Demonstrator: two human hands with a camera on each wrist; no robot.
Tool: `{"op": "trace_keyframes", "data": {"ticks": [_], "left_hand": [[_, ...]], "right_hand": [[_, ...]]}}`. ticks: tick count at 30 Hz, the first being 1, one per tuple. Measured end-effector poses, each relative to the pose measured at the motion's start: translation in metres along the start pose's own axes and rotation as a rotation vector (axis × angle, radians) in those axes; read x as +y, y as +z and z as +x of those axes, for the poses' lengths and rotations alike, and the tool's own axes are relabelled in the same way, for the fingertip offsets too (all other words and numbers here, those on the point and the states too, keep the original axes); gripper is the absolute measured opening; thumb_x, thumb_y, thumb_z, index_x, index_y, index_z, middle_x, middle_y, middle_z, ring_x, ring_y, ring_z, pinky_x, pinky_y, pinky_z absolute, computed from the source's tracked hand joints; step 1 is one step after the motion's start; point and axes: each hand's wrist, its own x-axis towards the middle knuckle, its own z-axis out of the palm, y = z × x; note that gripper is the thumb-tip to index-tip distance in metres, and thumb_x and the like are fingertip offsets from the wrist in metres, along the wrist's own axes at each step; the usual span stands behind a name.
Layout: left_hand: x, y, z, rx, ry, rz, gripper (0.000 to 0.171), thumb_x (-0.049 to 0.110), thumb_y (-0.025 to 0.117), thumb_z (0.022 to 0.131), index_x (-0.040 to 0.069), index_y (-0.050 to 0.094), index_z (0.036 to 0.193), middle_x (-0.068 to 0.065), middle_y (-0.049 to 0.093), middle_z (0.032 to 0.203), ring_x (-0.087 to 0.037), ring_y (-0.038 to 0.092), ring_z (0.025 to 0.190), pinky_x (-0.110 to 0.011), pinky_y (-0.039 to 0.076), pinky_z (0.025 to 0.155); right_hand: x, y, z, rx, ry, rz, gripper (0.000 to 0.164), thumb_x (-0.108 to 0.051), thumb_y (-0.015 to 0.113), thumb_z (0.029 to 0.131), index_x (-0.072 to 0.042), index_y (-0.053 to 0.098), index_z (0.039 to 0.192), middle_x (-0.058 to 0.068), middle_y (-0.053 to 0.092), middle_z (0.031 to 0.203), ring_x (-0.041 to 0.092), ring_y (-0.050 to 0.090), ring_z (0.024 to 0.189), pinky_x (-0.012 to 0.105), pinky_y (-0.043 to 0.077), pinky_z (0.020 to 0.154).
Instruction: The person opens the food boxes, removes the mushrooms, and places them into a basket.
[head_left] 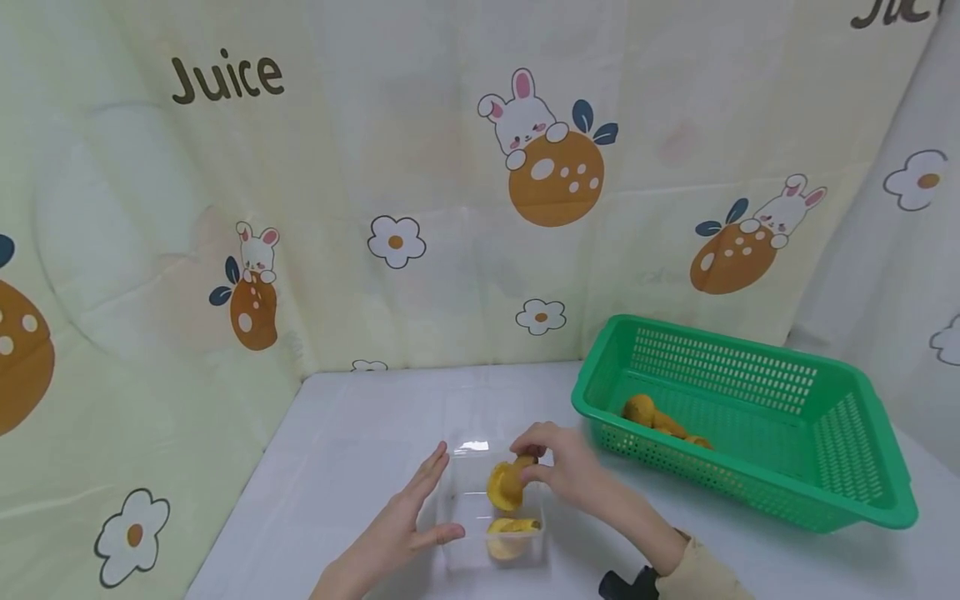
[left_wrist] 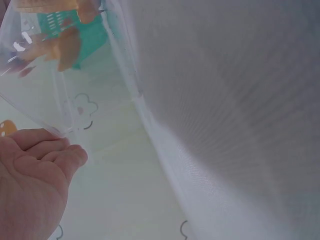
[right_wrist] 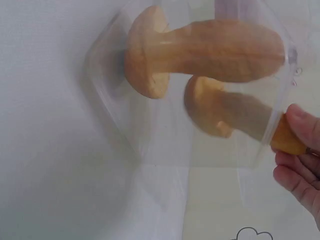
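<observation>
A clear plastic box [head_left: 467, 496] stands on the table in front of me. My right hand [head_left: 566, 467] pinches a yellow-brown mushroom [head_left: 505, 487] by its stem end at the box's right side. The right wrist view shows the held mushroom's cap [right_wrist: 202, 110] through the clear wall, with the fingertips just outside the rim. Another mushroom [right_wrist: 215, 50] lies in the box, nearer to me, its thick stem pointing right. My left hand [head_left: 408, 521] is at the box's left side, fingers straight and thumb spread, fingertips right at the wall.
A green perforated basket [head_left: 720, 467] stands at the right, with several more mushrooms [head_left: 660, 419] at its left end. A white cloth [head_left: 352, 442] covers the table. Behind it hangs a printed curtain [head_left: 442, 150] with rabbits, oranges and flowers.
</observation>
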Motion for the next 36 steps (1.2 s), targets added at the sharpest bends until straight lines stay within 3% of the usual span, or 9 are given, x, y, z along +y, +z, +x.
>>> {"op": "trace_keyframes", "data": {"ticks": [8, 12, 16, 18, 22, 25, 27, 30, 36], "left_hand": [[0.001, 0.0, 0.0, 0.005, 0.001, 0.014, 0.085, 0.038, 0.066, 0.077, 0.015, 0.017, 0.143, 0.002, 0.01, 0.149, -0.022, 0.014, 0.133, -0.049, 0.025, 0.101], [0.001, 0.0, -0.001, 0.007, -0.002, 0.014, 0.086, 0.038, 0.067, 0.077, 0.016, 0.016, 0.143, 0.003, 0.009, 0.148, -0.021, 0.015, 0.133, -0.049, 0.025, 0.101], [0.001, 0.0, -0.002, 0.012, 0.002, 0.014, 0.086, 0.037, 0.067, 0.077, 0.016, 0.016, 0.143, 0.005, 0.008, 0.148, -0.02, 0.014, 0.133, -0.049, 0.025, 0.101], [0.001, -0.001, -0.002, 0.012, 0.006, 0.009, 0.086, 0.035, 0.067, 0.077, 0.015, 0.016, 0.143, 0.004, 0.009, 0.148, -0.02, 0.014, 0.133, -0.049, 0.025, 0.101], [0.001, -0.001, -0.001, 0.005, 0.004, 0.008, 0.086, 0.036, 0.067, 0.077, 0.014, 0.016, 0.143, 0.001, 0.009, 0.149, -0.022, 0.014, 0.133, -0.049, 0.024, 0.101], [0.0, 0.0, -0.001, 0.005, 0.008, 0.016, 0.086, 0.036, 0.066, 0.078, 0.014, 0.016, 0.143, 0.002, 0.009, 0.149, -0.022, 0.014, 0.133, -0.049, 0.024, 0.101], [-0.001, 0.0, -0.001, 0.006, 0.013, 0.02, 0.086, 0.036, 0.066, 0.078, 0.013, 0.016, 0.143, 0.002, 0.008, 0.149, -0.022, 0.014, 0.133, -0.049, 0.024, 0.101], [-0.001, 0.0, -0.002, 0.008, 0.018, 0.022, 0.086, 0.035, 0.067, 0.078, 0.014, 0.015, 0.143, 0.005, 0.007, 0.148, -0.02, 0.013, 0.133, -0.048, 0.024, 0.101], [-0.001, -0.001, -0.002, 0.007, 0.021, 0.019, 0.086, 0.035, 0.066, 0.078, 0.016, 0.014, 0.144, 0.006, 0.006, 0.148, -0.019, 0.012, 0.134, -0.049, 0.024, 0.101]], "right_hand": [[0.001, -0.028, -0.005, 0.2, 0.107, 0.153, 0.023, -0.013, 0.073, 0.071, -0.016, 0.067, 0.093, -0.005, 0.065, 0.086, 0.012, 0.055, 0.076, 0.03, 0.048, 0.075], [0.008, -0.052, -0.01, 0.373, 0.104, 0.1, 0.024, -0.012, 0.074, 0.07, -0.012, 0.068, 0.093, -0.003, 0.066, 0.086, 0.009, 0.056, 0.075, 0.02, 0.048, 0.066], [0.025, -0.078, -0.016, 0.554, 0.103, 0.069, 0.025, -0.007, 0.074, 0.069, -0.004, 0.068, 0.093, 0.008, 0.066, 0.085, 0.005, 0.058, 0.073, 0.013, 0.047, 0.062], [0.05, -0.087, -0.02, 0.633, 0.092, 0.072, 0.025, -0.006, 0.075, 0.069, -0.002, 0.068, 0.093, 0.01, 0.066, 0.086, 0.006, 0.059, 0.073, 0.012, 0.047, 0.064], [0.139, -0.094, -0.029, 0.758, 0.086, 0.003, 0.026, -0.014, 0.076, 0.069, -0.014, 0.07, 0.094, 0.002, 0.067, 0.086, 0.006, 0.06, 0.072, 0.013, 0.046, 0.062], [0.182, -0.092, -0.037, 0.791, 0.152, -0.121, 0.023, -0.028, 0.076, 0.069, -0.028, 0.07, 0.091, -0.009, 0.066, 0.083, 0.002, 0.059, 0.07, 0.013, 0.044, 0.058], [0.187, -0.091, -0.041, 0.771, 0.215, -0.176, 0.021, -0.034, 0.074, 0.07, -0.029, 0.069, 0.089, -0.01, 0.066, 0.081, 0.001, 0.057, 0.07, 0.013, 0.043, 0.057], [0.19, -0.088, -0.044, 0.739, 0.245, -0.235, 0.019, -0.039, 0.072, 0.071, -0.031, 0.067, 0.086, -0.013, 0.064, 0.078, -0.001, 0.056, 0.069, 0.013, 0.043, 0.055], [0.2, -0.086, -0.047, 0.721, 0.255, -0.194, 0.018, -0.038, 0.068, 0.076, -0.026, 0.068, 0.089, -0.01, 0.065, 0.08, 0.002, 0.057, 0.072, 0.015, 0.044, 0.055]]}}
